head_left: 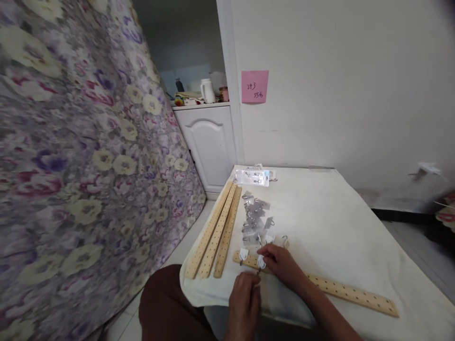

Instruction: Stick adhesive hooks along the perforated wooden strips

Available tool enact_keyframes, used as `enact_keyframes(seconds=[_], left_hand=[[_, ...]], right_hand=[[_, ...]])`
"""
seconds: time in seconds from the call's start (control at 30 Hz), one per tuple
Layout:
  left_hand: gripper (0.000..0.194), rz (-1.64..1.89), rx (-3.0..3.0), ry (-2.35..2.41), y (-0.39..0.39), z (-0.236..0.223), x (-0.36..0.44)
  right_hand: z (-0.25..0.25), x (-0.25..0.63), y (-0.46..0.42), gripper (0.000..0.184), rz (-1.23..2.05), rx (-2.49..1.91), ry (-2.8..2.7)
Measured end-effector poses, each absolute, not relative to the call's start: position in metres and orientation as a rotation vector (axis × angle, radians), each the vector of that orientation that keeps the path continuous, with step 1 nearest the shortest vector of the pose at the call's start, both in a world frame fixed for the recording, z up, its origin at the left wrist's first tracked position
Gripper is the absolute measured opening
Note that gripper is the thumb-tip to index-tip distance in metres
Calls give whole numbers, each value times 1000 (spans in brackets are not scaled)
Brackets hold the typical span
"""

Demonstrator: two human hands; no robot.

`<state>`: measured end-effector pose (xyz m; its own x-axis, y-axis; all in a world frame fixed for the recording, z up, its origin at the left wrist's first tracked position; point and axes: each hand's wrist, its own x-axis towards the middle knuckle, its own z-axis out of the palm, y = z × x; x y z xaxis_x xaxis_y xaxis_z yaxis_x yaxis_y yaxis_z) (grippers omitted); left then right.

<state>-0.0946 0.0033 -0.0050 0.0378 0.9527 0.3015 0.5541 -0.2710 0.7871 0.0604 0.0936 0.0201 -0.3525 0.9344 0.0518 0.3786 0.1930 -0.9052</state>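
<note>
A pale wooden strip with rows of small holes [351,294] lies across the front of the table, passing under my right forearm. Near its left end sits a white hook [243,255] with a metal tip. My right hand [280,263] pinches a second white hook [262,262] over the strip, just right of the first. Curled fingers of my left hand [243,298] are closed right beside that hook's metal end; what they grip, if anything, is hidden. Another white hook [269,239] and a loose metal hook [285,240] lie just beyond my right hand.
Three more perforated wooden strips [213,232] lie lengthwise at the table's left. Several clear-backed hooks [254,215] are heaped beside them, with a clear package [251,177] at the far edge. A cream cloth [313,203] covers the table. A floral curtain [88,156] hangs left.
</note>
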Motion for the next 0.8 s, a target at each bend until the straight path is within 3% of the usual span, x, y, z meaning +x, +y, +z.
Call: enact_keyframes(seconds=[0.8], left_hand=[[20,1158,2018,1616,4,-12,-102]], right_hand=[[3,47,104,27,956,-1224,-1989]])
